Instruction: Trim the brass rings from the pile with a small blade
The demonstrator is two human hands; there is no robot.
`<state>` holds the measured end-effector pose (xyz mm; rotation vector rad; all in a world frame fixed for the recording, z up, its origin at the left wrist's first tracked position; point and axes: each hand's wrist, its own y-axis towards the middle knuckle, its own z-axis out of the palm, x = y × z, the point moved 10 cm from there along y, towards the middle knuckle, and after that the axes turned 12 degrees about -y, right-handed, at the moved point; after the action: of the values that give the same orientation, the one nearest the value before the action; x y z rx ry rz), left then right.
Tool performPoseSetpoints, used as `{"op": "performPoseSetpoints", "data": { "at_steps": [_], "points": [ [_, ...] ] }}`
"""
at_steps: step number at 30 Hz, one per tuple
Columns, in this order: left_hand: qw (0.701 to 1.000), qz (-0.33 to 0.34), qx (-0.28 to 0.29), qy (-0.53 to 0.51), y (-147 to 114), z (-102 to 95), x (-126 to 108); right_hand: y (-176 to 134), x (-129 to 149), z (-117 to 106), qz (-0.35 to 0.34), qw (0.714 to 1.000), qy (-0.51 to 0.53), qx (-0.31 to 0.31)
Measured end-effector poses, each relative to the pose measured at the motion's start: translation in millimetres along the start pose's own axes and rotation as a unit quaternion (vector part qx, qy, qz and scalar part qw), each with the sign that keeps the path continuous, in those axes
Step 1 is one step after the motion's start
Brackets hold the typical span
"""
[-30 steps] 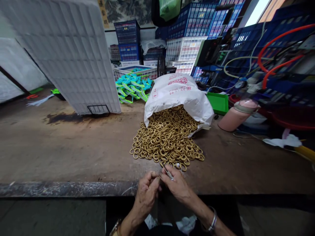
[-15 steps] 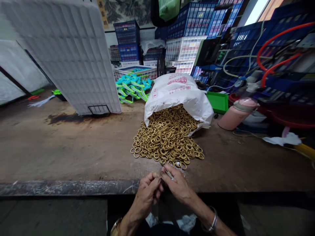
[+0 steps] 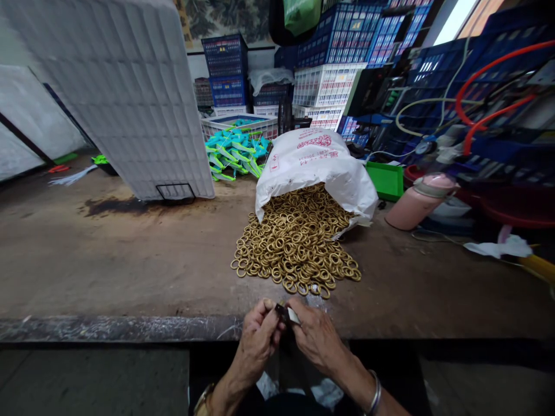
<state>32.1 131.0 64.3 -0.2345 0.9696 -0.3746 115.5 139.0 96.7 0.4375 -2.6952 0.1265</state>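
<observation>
My left hand is closed in a pinch at the table's front edge. What lies between its fingertips is mostly covered; only a small yellowish bit shows there. In my right hand is a small knife with a pale handle, its dark blade end pointing at the left fingertips. Both hands nearly touch. Just beyond them a heap of gold-coloured rings spreads over the wooden table. The rings spill from the mouth of a white sack with red print, lying on its side.
A tall white ribbed panel stands at the left. Behind the sack are green and turquoise plastic pieces and stacked crates. To the right are a green tray, a pink bottle and an orange hose.
My right hand has turned and lowered slightly, so the knife's pale handle and dark end now show between the hands. My left hand keeps its pinch in nearly the same spot.
</observation>
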Motion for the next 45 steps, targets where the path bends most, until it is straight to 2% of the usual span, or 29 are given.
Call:
{"op": "performPoseSetpoints", "data": {
  "at_steps": [6,10,14,17,19,21,26,31,35,40,42,45],
  "points": [
    [0.999,0.037,0.014,0.031,0,-3.0,-1,1,3,7,-0.018,0.999,-0.032,0.020],
    [0.999,0.001,0.026,0.041,-9,0.7,5,4,-23,9,0.028,0.995,-0.098,0.006],
    [0.997,-0.040,0.054,-0.035,-17,9.7,9,9,-58,-18,0.105,0.981,-0.149,-0.070],
    [0.993,-0.048,0.068,-0.082,-15,12.1,11,16,-74,-45,0.141,0.968,-0.156,-0.136],
    [0.992,-0.057,0.074,-0.090,-13,12.4,13,21,-84,-57,0.172,0.960,-0.155,-0.157],
    [0.991,-0.056,0.066,-0.100,-11,10.4,12,28,-91,-61,0.190,0.956,-0.160,-0.159],
    [0.983,-0.072,0.029,-0.166,-8,1.6,14,39,-95,-59,0.184,0.954,-0.200,-0.128],
    [0.968,-0.100,0.028,-0.227,-6,-1.8,21,38,-103,-55,0.205,0.952,-0.205,-0.103],
    [0.968,-0.090,0.040,-0.231,-4,-1.1,22,35,-112,-56,0.200,0.960,-0.140,-0.136],
    [0.977,-0.073,0.057,-0.193,2,5.3,20,26,-106,-62,0.158,0.961,0.066,-0.215],
    [0.984,-0.049,0.047,-0.163,5,5.3,15,23,-93,-59,0.144,0.957,0.141,-0.210],
    [0.997,0.004,0.015,-0.073,10,0.9,6,21,-67,-46,0.127,0.951,0.237,-0.156]
  ]
}}
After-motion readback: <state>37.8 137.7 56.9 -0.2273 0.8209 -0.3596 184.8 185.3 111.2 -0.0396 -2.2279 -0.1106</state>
